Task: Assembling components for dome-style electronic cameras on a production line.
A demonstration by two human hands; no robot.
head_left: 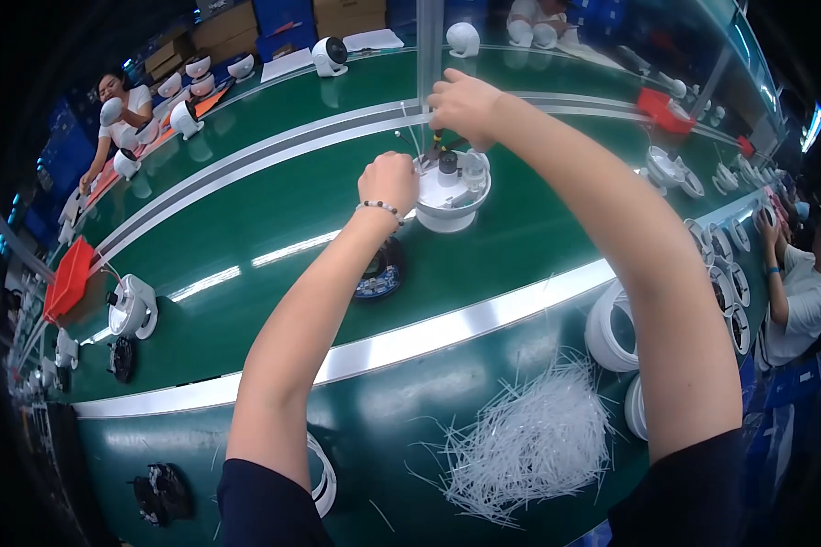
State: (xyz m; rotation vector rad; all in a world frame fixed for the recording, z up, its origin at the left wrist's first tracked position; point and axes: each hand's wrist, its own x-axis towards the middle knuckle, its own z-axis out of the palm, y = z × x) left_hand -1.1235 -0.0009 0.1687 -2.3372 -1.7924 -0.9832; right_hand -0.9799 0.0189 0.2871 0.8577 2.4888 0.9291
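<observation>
The round white housing [452, 193] sits on the green conveyor belt [274, 210], at twelve o'clock from the picture's middle. The left hand [389, 182] is curled shut against its rim at nine o'clock. The right hand [465, 108] pinches a thin tool above it. One heap of white cable ties [529, 442] lies at five o'clock; two white rings [611, 333] beside it.

Round white housing [449, 202], upright on belt

Bare green belt [274, 196] around housing [452, 196]
</observation>
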